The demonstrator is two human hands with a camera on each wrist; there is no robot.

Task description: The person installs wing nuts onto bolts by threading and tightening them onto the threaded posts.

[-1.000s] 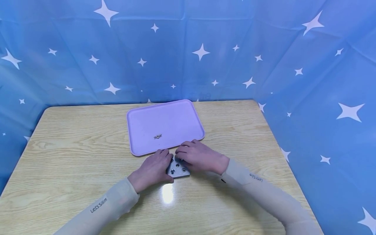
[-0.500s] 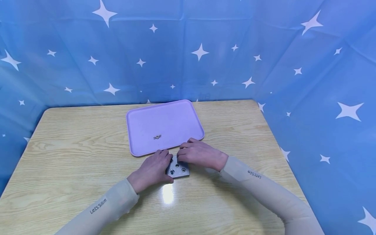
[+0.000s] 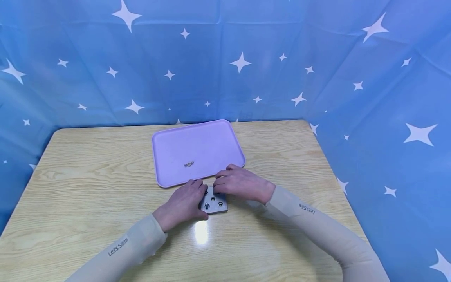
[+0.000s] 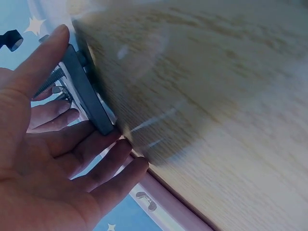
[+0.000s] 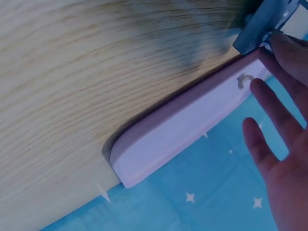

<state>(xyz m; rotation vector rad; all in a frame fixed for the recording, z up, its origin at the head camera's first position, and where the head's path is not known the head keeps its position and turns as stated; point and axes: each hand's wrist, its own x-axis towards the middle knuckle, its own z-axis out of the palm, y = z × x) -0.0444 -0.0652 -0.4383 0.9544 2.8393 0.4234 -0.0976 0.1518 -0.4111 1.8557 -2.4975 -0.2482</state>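
Observation:
In the head view, a grey metal plate (image 3: 217,208) with several round holes lies in front of the tray. A short bolt (image 3: 206,205) stands up from its near left part. My left hand (image 3: 184,201) grips the plate's left side, the thumb at the near edge and fingers beyond. A threaded bolt (image 4: 49,83) shows beside the plate (image 4: 89,91) in the left wrist view. My right hand (image 3: 241,184) is over the far right corner, thumb and fingers bent around a small metal fastener (image 5: 266,41), mostly hidden. Its other fingers (image 5: 276,110) extend outward.
A purple tray (image 3: 169,145) lies at the back of the wooden table (image 3: 98,176), just beyond the hands. On it rests a small brass wing nut (image 3: 189,164). A blue star-patterned cloth (image 3: 197,58) hangs behind the table and along its right side.
My right hand has shifted slightly away and to the right, turning a little at the plate's corner and uncovering more of the top. My left hand and the plate have stayed put.

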